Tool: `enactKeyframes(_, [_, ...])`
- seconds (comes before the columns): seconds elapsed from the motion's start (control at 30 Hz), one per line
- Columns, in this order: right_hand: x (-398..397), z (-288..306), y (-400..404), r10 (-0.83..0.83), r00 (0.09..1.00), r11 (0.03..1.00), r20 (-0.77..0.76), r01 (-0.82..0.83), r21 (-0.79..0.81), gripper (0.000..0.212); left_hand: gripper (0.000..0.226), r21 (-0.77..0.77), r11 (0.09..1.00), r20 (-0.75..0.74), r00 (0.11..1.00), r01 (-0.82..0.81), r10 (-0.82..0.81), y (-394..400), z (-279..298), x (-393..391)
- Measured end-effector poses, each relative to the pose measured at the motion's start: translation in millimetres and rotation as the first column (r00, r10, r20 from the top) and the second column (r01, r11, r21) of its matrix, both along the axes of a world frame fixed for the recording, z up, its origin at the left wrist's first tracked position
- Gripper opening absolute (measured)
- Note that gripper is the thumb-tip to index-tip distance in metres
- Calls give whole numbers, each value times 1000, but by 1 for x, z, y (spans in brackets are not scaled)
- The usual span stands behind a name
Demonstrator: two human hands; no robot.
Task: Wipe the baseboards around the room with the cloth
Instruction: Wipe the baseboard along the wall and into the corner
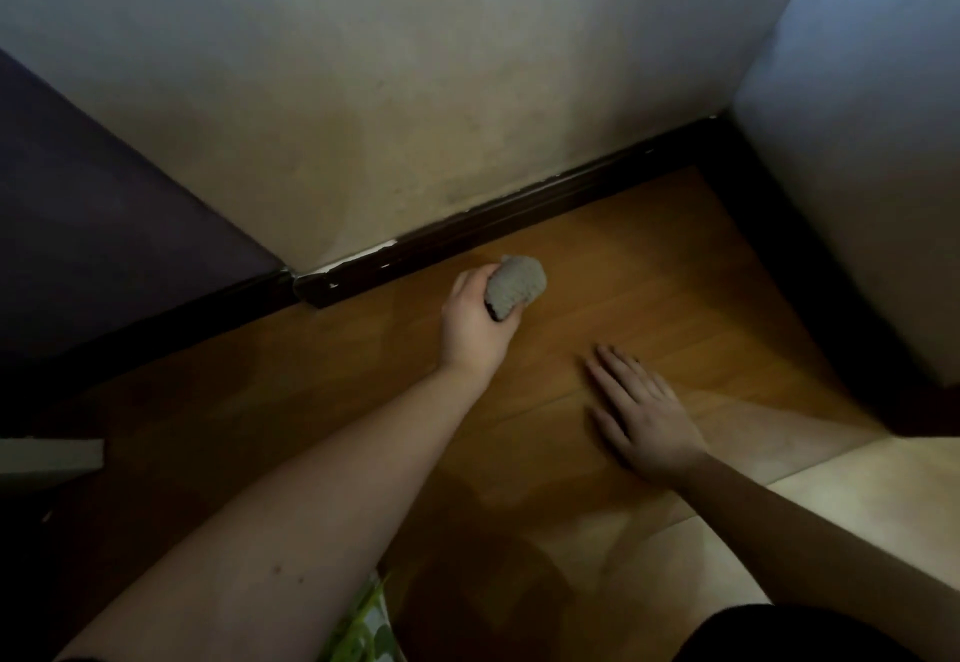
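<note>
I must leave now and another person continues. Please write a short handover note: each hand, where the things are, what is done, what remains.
Left hand grips the bunched grey cloth, close to the dark baseboard; contact cannot be told.
Right hand lies flat, fingers straight, on the wooden floor.
Done: cannot tell which stretches are wiped.
Left: wipe along this baseboard toward the right corner, then the remaining walls.

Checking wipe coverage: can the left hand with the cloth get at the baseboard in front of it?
Probably yes. The left hand grips the grey cloth just short of the dark baseboard, with only bare wooden floor between them. The right hand lies flat, off to the side.
</note>
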State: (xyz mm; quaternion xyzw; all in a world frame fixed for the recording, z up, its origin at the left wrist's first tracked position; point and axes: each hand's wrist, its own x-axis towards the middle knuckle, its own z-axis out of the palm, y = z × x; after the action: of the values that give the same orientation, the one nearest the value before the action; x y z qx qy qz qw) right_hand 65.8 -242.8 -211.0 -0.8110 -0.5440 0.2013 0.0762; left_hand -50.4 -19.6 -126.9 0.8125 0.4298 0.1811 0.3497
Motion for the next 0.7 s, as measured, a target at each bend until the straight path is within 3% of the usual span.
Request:
enactKeyframes(0.23, [58, 3, -28, -433, 900, 900, 58, 435, -26, 64, 51, -11, 993, -42, 992, 117, -118, -12, 2, 68])
enactKeyframes(0.7, [64, -2, -32, -406, 911, 910, 68, 410, -53, 67, 57, -19, 956, 18, 956, 293, -292, -31, -2, 242])
